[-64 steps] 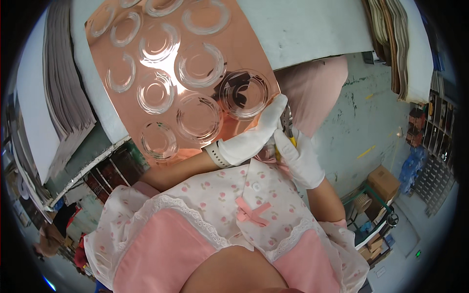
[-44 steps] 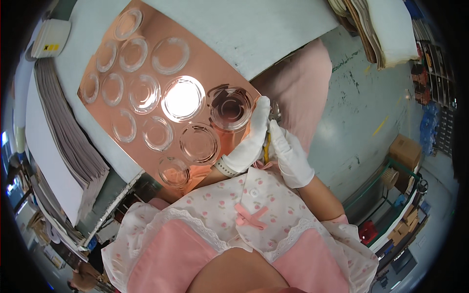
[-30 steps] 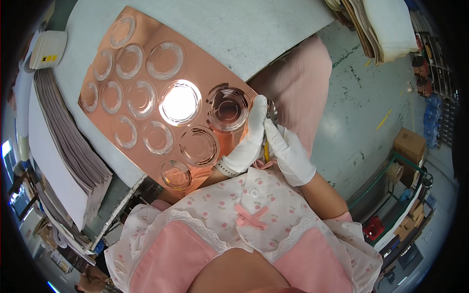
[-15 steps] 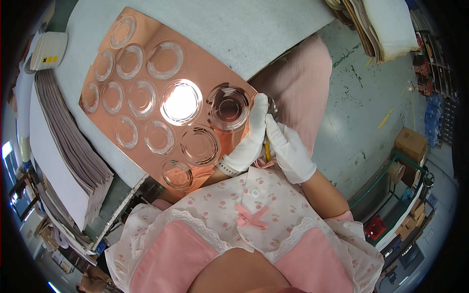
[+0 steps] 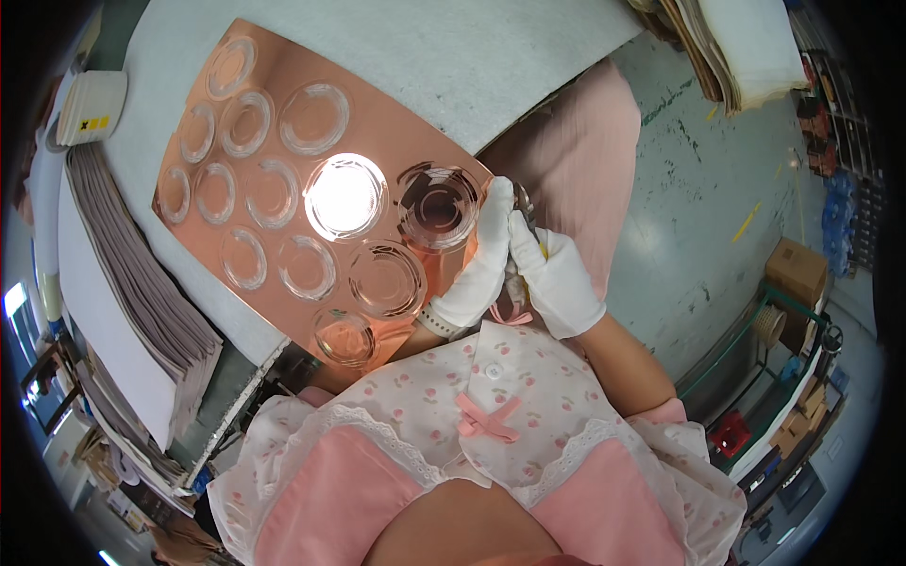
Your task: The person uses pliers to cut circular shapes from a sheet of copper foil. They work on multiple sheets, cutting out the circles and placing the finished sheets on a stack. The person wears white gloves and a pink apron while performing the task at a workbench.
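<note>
Along the left edge of the counter (image 5: 528, 57) lies a thick stack of grey sheets (image 5: 132, 283), with a small cream box (image 5: 90, 106) near the far left corner. Beside them, on the counter's pale felt-like cover, rests a large copper sheet (image 5: 274, 123), shiny and salmon-toned, marked with about a dozen ring shapes in rows; one ring near the middle glares white with reflected light, and its near right corner overhangs the counter's front edge. At that corner the left hand (image 5: 479, 274), in a white glove, has its grip clenched on the sheet's edge just beside the outermost ring. Touching it on the right, the right hand (image 5: 559, 278), also white-gloved, has its grip closed around a small tool (image 5: 525, 203) with a dark metal tip and a trace of yellow handle, held against the sheet's edge.
</note>
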`<state>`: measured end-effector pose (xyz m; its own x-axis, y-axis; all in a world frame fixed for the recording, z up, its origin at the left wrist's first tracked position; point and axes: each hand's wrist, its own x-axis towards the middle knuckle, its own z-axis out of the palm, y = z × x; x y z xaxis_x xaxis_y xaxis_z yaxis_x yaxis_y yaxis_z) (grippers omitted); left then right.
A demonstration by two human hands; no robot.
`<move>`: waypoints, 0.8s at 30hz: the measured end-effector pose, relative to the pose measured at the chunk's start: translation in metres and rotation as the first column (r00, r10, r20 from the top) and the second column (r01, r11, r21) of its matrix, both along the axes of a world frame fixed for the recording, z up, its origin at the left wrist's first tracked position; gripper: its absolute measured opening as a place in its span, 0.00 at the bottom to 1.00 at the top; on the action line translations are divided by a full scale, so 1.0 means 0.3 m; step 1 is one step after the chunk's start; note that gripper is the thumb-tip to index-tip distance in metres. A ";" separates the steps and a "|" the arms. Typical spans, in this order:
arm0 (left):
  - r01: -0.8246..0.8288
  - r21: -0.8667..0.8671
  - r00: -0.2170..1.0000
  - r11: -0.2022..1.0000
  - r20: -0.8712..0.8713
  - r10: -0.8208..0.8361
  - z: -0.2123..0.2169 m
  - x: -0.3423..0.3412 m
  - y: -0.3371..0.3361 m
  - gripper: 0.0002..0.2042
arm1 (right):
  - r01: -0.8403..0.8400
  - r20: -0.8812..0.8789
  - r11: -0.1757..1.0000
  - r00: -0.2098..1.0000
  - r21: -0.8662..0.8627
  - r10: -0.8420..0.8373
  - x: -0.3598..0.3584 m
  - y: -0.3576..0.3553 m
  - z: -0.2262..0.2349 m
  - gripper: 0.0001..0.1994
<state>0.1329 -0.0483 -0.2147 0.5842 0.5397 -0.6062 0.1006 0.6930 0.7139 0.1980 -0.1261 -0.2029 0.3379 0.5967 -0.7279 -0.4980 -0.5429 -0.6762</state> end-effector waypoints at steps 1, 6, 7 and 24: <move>0.001 0.001 1.000 1.000 -0.001 -0.001 0.001 0.001 -0.001 0.19 | -0.024 0.005 1.000 1.000 -0.008 0.024 0.004 0.001 -0.001 0.19; -0.001 0.018 1.000 1.000 -0.016 0.002 -0.001 0.003 0.008 0.19 | -0.162 -0.017 0.976 0.987 -0.149 0.161 0.042 0.006 0.018 0.21; -0.007 0.016 1.000 1.000 -0.021 0.007 0.000 0.003 0.010 0.19 | -0.183 -0.003 0.974 0.983 -0.131 0.184 0.048 0.008 0.022 0.21; -0.111 0.046 0.989 0.993 -0.091 0.114 0.018 -0.021 0.002 0.21 | 0.092 0.116 0.988 0.988 0.127 -0.107 0.104 0.020 -0.038 0.09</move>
<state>0.1266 -0.0477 -0.2093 0.4601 0.6241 -0.6315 0.0913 0.6742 0.7329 0.2292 -0.1202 -0.2144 0.4816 0.6367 -0.6022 -0.4553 -0.4055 -0.7927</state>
